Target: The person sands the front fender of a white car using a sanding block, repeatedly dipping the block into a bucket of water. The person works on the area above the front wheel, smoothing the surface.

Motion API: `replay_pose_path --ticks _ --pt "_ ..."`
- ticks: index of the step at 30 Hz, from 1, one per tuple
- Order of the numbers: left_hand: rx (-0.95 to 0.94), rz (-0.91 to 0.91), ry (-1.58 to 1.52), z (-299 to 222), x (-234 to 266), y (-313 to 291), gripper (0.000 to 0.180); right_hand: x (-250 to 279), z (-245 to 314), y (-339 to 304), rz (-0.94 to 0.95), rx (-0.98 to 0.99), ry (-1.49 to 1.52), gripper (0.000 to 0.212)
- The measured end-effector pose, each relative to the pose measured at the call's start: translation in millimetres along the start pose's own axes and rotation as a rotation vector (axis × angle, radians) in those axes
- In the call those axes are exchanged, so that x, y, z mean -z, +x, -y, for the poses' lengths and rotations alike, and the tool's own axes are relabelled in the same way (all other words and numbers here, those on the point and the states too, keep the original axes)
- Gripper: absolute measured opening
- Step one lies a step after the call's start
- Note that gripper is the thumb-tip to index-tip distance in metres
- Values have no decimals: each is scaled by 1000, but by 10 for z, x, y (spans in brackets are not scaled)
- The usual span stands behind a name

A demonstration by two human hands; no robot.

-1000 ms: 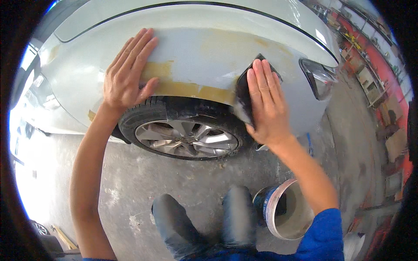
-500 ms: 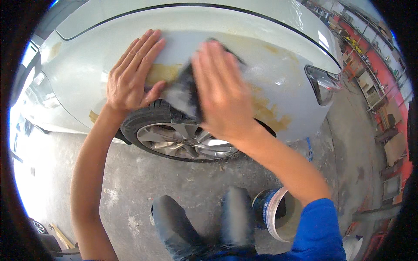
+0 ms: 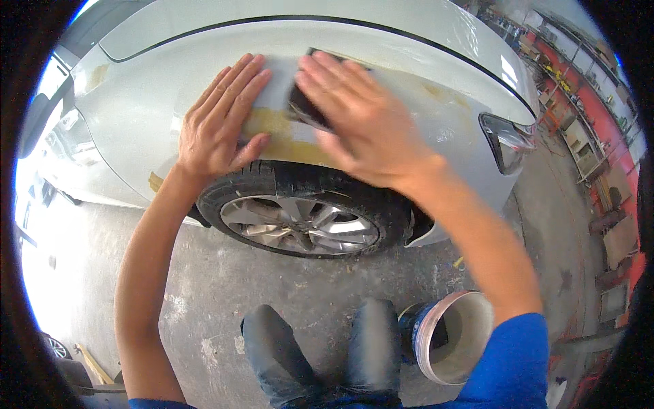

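- Two bare hands are laid against the pale car fender [image 3: 422,129], directly above the wheel [image 3: 300,221].
- A dark sanding pad [image 3: 303,109] is pressed flat onto the panel above the wheel, under the right hand [image 3: 361,129]; only its upper and left edges are seen past the fingers.
- The right-hand fingers are extended and held close together over the pad, laid on top of it rather than curled round it; the hand is blurred, so finer detail cannot be told.
- The left hand [image 3: 218,126] is placed flat on the panel, above the wheel's left part and just beside the pad; its fingers are straight and slightly apart, the thumb is spread out toward the pad, and nothing is gripped.
- A yellowish filler patch [image 3: 279,136] is noted on the panel along the top of the wheel arch, between the two hands and partly covered by them.
- A white bucket [image 3: 453,337] is found on the concrete floor [image 3: 204,286] below and to the right of the wheel, beside the person's knees [image 3: 320,341].
- A side lamp [image 3: 507,140] is set in the bodywork to the right of the wheel.
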State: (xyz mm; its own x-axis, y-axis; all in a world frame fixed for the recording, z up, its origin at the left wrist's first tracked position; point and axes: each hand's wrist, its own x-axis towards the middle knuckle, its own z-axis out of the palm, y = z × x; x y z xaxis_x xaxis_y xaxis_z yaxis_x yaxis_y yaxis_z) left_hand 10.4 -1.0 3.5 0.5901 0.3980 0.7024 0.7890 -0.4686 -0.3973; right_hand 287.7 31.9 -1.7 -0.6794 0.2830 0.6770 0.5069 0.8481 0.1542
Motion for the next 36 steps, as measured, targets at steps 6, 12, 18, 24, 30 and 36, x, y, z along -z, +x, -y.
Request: replay_pose_path --ticks 6,12,18,24,30,36 --pt "36 7 32 -2 82 -51 73 342 -277 -531 -24 -107 -20 82" --pt "12 10 -18 4 -20 -20 74 -42 -146 7 -28 65 33 77" --pt "41 27 20 8 55 -45 77 443 -403 -687 -25 -115 -9 80" --pt "29 8 -25 -16 -34 43 77 -41 24 22 -32 -22 37 81" --pt "59 15 37 29 33 -54 78 504 -324 -1055 25 -196 -131 92" --pt "63 32 20 -37 -10 3 77 519 -333 -650 60 -155 -77 85"
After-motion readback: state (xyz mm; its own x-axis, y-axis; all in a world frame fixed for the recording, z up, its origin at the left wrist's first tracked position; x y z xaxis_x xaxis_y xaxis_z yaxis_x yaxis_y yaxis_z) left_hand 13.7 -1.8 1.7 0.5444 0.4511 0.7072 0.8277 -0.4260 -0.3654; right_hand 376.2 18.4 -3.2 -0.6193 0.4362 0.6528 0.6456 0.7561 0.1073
